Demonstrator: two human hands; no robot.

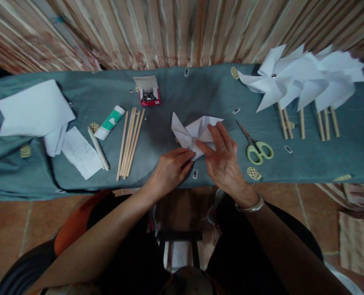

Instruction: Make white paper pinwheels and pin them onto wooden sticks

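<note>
A white paper pinwheel [197, 128] with folded blades lies on the cloth-covered table in front of me. My left hand [172, 168] pinches its lower edge, the fingers and thumb closed together. Over its right side is my right hand [223, 159], one digit pressing near the centre and the other fingertips holding a blade on the right. Part of the paper is hidden under my fingers. Green-handled scissors [259, 152] lie just right of my right hand. Several thin wooden sticks [129, 145] rest to the left of my left hand.
An open red box of small metal pins [150, 98] stands behind the sticks. Left of them are a glue stick [110, 122], a white pen-like rod [98, 149], a written note [81, 153] and stacked white paper [34, 108]. Finished pinwheels [307, 78] on sticks overlap at the right.
</note>
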